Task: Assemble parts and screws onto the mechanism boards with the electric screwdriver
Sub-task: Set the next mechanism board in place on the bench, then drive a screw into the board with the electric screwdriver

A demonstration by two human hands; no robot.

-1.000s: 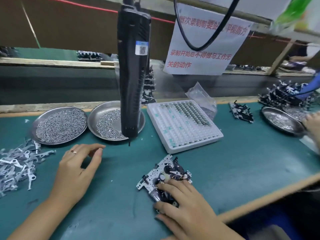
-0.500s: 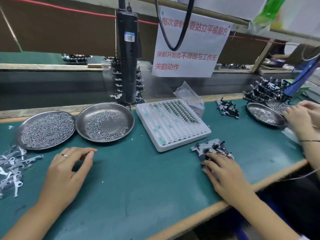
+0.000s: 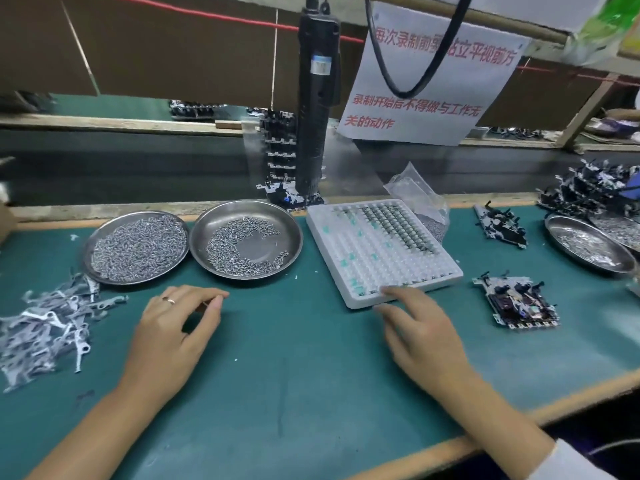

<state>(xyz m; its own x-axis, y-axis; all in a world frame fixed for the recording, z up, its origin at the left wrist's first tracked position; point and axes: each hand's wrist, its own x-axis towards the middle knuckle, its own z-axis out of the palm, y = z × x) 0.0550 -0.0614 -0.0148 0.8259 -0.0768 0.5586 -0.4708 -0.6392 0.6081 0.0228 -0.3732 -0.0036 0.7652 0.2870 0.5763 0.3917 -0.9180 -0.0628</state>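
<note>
The white parts tray (image 3: 382, 252) sits mid-desk (image 3: 277, 375) and serves as the landmark. The right hand (image 3: 420, 332) lies palm down just in front of its near edge, fingers loosely spread and grasping nothing, the fingertips (image 3: 386, 291) reaching the tray's front rim. The left hand (image 3: 173, 336) rests on the green mat well to the tray's left, fingers curved, thumb and forefinger close together; whether something small is pinched there cannot be told. To the tray's right, apart from both hands, lies 1 mechanism board (image 3: 517, 303) flat on the desk; a second board (image 3: 500, 225) lies farther back on that side. Left of the tray stand 2 round steel dishes of screws (image 3: 246, 240) (image 3: 136, 245), and beyond them a heap of grey metal levers (image 3: 45, 329). The black electric screwdriver (image 3: 317, 102) hangs upright behind the tray's far left corner, untouched. A clear plastic bag (image 3: 415, 192) lies against the tray's back edge.
</note>
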